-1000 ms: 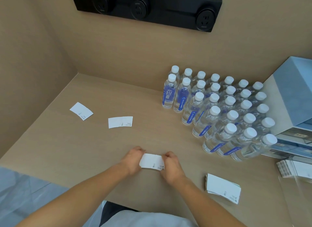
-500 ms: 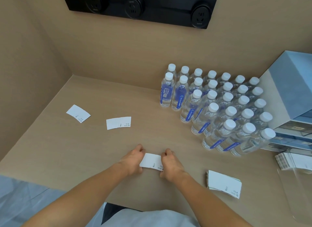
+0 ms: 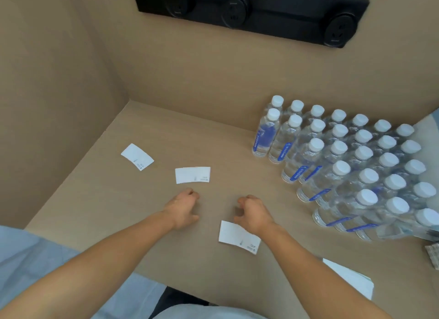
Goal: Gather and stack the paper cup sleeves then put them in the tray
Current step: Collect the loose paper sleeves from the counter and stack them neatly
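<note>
Three flat white cup sleeves lie apart on the tan table. One sleeve [image 3: 137, 156] is at the far left, a second sleeve [image 3: 192, 174] lies just beyond my left hand [image 3: 184, 208]. A third sleeve [image 3: 238, 237] rests on the table beneath my right wrist, touching nothing. My right hand [image 3: 254, 212] hovers above the table with curled fingers and holds nothing. My left hand is also empty, fingers loosely bent. A stack of sleeves [image 3: 351, 278] shows at the lower right, partly cut off behind my right forearm. The tray is out of view.
Several rows of water bottles [image 3: 344, 162] with white caps crowd the right side. Tan walls close the table at the back and left. A black socket strip [image 3: 251, 12] hangs on the back wall. A packet edge [image 3: 433, 254] shows at far right.
Both hands let go of the sleeve they held together; it now lies on the table under my right wrist. The hands moved forward and apart, and the camera shifted closer and leftward.
</note>
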Available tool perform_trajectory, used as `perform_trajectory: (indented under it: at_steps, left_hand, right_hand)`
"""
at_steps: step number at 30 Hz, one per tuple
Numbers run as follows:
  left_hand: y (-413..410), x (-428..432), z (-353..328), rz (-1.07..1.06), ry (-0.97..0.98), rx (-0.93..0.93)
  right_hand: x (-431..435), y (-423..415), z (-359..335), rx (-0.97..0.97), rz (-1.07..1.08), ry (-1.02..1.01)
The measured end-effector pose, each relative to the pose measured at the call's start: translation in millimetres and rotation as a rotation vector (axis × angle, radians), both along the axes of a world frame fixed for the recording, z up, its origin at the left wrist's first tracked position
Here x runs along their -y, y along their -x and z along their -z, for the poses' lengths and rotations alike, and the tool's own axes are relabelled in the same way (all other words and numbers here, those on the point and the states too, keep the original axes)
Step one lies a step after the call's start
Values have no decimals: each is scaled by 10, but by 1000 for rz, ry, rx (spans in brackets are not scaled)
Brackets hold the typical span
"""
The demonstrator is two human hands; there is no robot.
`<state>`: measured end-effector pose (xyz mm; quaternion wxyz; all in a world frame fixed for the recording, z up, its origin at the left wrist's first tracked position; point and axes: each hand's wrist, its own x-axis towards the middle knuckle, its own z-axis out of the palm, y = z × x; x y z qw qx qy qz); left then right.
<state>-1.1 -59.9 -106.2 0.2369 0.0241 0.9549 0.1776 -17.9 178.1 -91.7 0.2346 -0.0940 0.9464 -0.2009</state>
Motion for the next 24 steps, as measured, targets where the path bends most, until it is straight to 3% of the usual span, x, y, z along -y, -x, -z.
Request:
perform_trajectory:
  at_steps: [5,12,24]
  left_hand:
    - [431,373,-141,11,83,-67]
    - [965,656,-65,19,51,-73]
    - [1090,768,164,121,100,-11]
  right_hand:
    - [603,417,-133,6,-63,-18]
    - [1190,910,-109,7,-113,-127]
    - [1407,1117,282,-4,-141,-228]
